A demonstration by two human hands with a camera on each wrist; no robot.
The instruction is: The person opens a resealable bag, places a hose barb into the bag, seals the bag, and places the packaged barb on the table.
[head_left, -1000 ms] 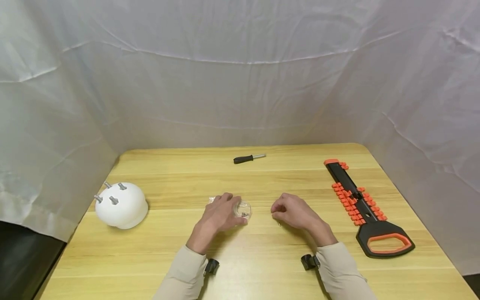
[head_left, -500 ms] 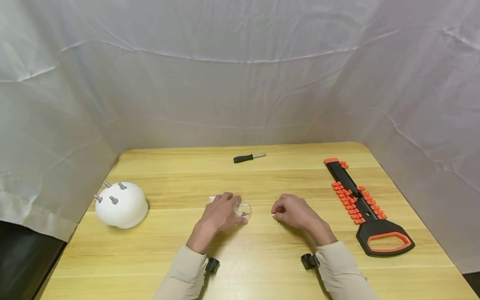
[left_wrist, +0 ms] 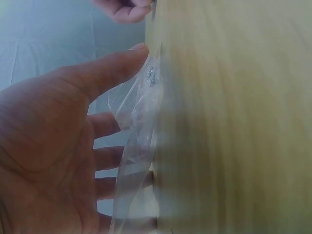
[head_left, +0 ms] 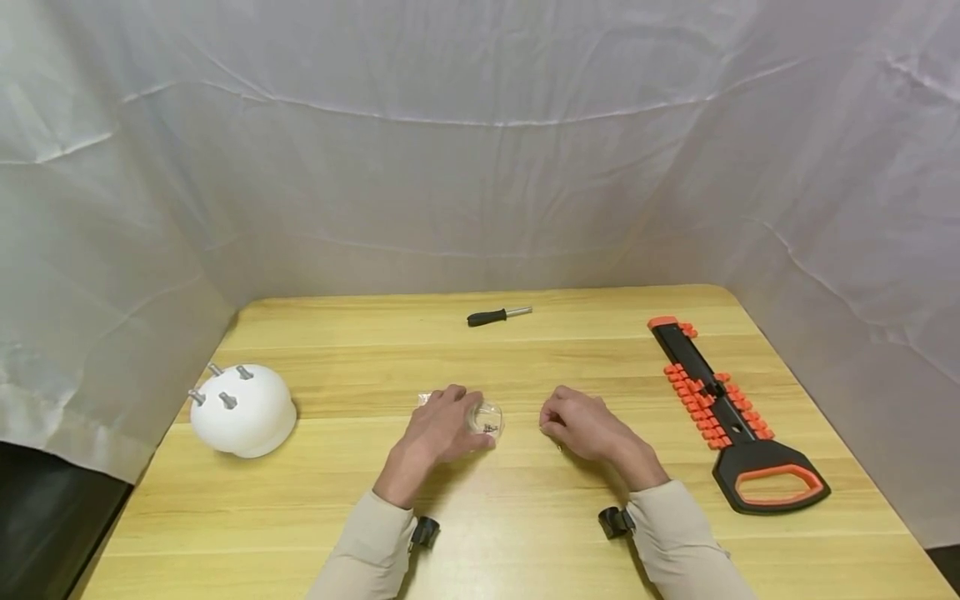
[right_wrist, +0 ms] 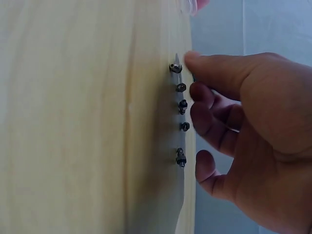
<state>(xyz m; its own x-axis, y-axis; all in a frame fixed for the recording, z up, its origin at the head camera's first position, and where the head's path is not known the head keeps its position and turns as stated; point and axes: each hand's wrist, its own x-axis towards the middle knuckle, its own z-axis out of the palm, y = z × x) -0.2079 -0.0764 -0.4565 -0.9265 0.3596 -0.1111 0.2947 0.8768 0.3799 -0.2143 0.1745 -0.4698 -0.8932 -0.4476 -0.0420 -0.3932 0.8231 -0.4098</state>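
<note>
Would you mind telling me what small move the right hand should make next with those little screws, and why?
Probably a pinch on the top screw: the right hand hovers with its fingertip right beside it, five small screws lie in a row on the table, and the left hand holds the clear bag down, with more screws inside.

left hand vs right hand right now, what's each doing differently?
The left hand lies over a clear plastic bag with small screws in it; the right hand has no bag under it. The left hand's fingers are spread fairly flat on the bag; the right hand's fingers curl, its fingertip at one of a row of loose screws. Both rest on the wooden table.
</note>
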